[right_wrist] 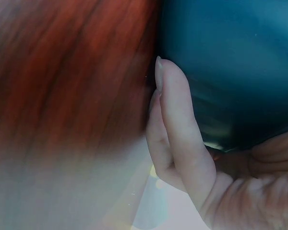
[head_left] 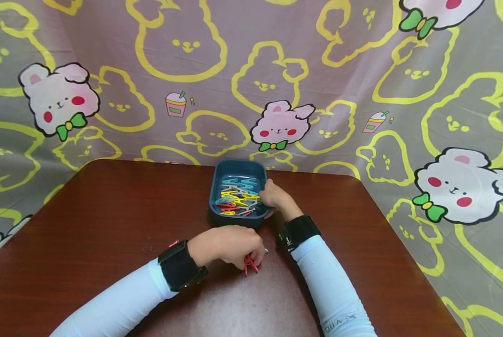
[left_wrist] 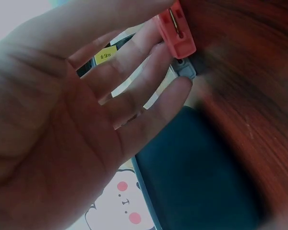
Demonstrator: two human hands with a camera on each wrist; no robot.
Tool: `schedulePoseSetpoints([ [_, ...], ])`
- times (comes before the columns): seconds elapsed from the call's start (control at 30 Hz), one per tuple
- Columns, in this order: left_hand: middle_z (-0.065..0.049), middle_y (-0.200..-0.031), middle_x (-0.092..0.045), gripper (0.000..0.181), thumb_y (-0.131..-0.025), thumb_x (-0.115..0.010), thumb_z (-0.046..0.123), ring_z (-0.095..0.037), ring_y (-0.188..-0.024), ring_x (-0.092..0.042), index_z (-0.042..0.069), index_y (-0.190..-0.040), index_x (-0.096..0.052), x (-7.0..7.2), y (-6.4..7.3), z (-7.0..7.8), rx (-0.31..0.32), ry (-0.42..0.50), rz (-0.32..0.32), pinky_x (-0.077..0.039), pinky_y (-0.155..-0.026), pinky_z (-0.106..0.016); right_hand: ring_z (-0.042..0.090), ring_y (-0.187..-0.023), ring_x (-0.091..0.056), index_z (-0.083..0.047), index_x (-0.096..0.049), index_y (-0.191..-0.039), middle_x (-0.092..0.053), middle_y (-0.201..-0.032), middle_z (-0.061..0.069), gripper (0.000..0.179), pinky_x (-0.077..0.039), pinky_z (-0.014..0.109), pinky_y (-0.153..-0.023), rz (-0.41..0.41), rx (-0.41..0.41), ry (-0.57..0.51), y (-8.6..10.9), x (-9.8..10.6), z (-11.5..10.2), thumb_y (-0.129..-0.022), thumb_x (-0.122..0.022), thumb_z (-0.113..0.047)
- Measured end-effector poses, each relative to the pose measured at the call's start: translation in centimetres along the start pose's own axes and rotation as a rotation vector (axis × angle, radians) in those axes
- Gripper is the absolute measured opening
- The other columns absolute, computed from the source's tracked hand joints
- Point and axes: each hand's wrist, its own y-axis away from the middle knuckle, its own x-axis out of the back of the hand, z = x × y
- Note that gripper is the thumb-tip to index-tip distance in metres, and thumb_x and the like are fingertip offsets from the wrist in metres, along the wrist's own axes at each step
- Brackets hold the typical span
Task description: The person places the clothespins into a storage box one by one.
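My left hand point(head_left: 230, 243) is low over the table in front of a dark blue bin point(head_left: 237, 167). Its thumb and fingers pinch a red clothespin point(head_left: 250, 265), legs pointing toward me. In the left wrist view the red clothespin point(left_wrist: 180, 40) fills the fingertips, and a grey clothespin point(left_wrist: 185, 69) shows right behind it, close to the fingers. My right hand point(head_left: 274, 195) holds the bin by its right side. In the right wrist view, its fingers point(right_wrist: 180, 105) lie against the bin's outer wall point(right_wrist: 240, 62). Inside the bin lie several clothespins point(head_left: 236, 197) in blue, grey, yellow and red.
The brown wooden table point(head_left: 150, 201) extends to both sides of the bin. A patterned cloth point(head_left: 217, 89) hangs close behind the table and along its sides. Each wrist carries a black strap point(head_left: 179, 265), over white sleeves.
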Motion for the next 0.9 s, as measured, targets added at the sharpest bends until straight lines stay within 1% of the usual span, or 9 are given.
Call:
schedulePoseSetpoints([
  [0.27, 0.008, -0.086, -0.073, 0.016, -0.090, -0.088, 0.006, -0.002, -0.073, -0.058, 0.020, -0.097, -0.081, -0.2, -0.1, 0.0, -0.014, 0.040, -0.019, -0.050, -0.064, -0.017, 0.036, -0.085, -0.077, -0.004, -0.004, -0.173, -0.034, -0.165, 0.030, 0.070, -0.067, 0.040, -0.062, 0.013, -0.013, 0.005, 0.1, -0.2, 0.1, -0.116, -0.043, -0.019],
  [0.43, 0.008, -0.087, -0.074, 0.016, -0.092, -0.086, 0.007, -0.001, -0.073, -0.058, 0.020, -0.101, -0.082, 0.1, -0.1, 0.0, -0.028, 0.051, -0.003, -0.051, -0.065, -0.016, 0.034, -0.082, -0.077, -0.004, -0.004, -0.173, -0.038, -0.161, 0.030, 0.070, -0.067, 0.039, -0.062, 0.013, -0.012, 0.001, 0.1, -0.1, 0.2, -0.116, -0.043, -0.020],
  [0.53, 0.007, -0.090, -0.076, 0.017, -0.092, -0.087, 0.009, 0.000, -0.075, -0.060, 0.019, -0.106, -0.083, 0.5, 0.1, -0.3, -0.045, 0.078, 0.019, -0.053, -0.068, -0.015, 0.033, -0.079, -0.077, -0.004, -0.006, -0.172, -0.039, -0.160, 0.031, 0.069, -0.066, 0.039, -0.061, 0.017, -0.004, 0.008, 0.0, -0.1, 0.3, -0.116, -0.044, -0.020],
  [0.67, 0.005, -0.091, -0.078, 0.017, -0.090, -0.089, 0.012, 0.000, -0.079, -0.063, 0.016, -0.106, -0.083, 1.5, 0.9, -0.9, -0.093, 0.087, 0.085, -0.054, -0.073, -0.014, 0.033, -0.076, -0.076, -0.002, -0.007, -0.172, -0.037, -0.164, 0.030, 0.069, -0.066, 0.038, -0.060, 0.023, 0.004, 0.028, -0.1, -0.1, 0.2, -0.116, -0.044, -0.019],
  [0.77, 0.004, -0.094, -0.078, 0.018, -0.090, -0.090, 0.014, -0.002, -0.084, -0.066, 0.014, -0.106, -0.083, 2.6, 1.6, -1.6, -0.119, 0.078, 0.167, -0.055, -0.077, -0.016, 0.034, -0.078, -0.077, -0.001, -0.006, -0.172, -0.032, -0.169, 0.030, 0.069, -0.066, 0.037, -0.060, 0.016, 0.005, 0.030, -0.2, 0.0, 0.2, -0.116, -0.043, -0.019],
  [0.83, 0.003, -0.098, -0.079, 0.021, -0.089, -0.090, 0.016, -0.004, -0.088, -0.067, 0.014, -0.109, -0.083, 3.4, 2.2, -2.2, -0.102, 0.081, 0.235, -0.058, -0.081, -0.019, 0.036, -0.083, -0.077, -0.002, -0.006, -0.172, -0.031, -0.169, 0.030, 0.069, -0.066, 0.038, -0.061, 0.005, 0.005, 0.017, -0.1, 0.0, 0.2, -0.116, -0.042, -0.018],
  [0.9, 0.003, -0.100, -0.080, 0.023, -0.090, -0.090, 0.016, -0.006, -0.091, -0.069, 0.014, -0.111, -0.083, 4.2, 2.9, -3.0, -0.064, 0.079, 0.306, -0.059, -0.084, -0.022, 0.037, -0.089, -0.077, -0.002, -0.006, -0.172, -0.031, -0.169, 0.030, 0.069, -0.067, 0.038, -0.062, -0.007, 0.004, 0.009, -0.1, 0.1, 0.1, -0.116, -0.042, -0.019],
])
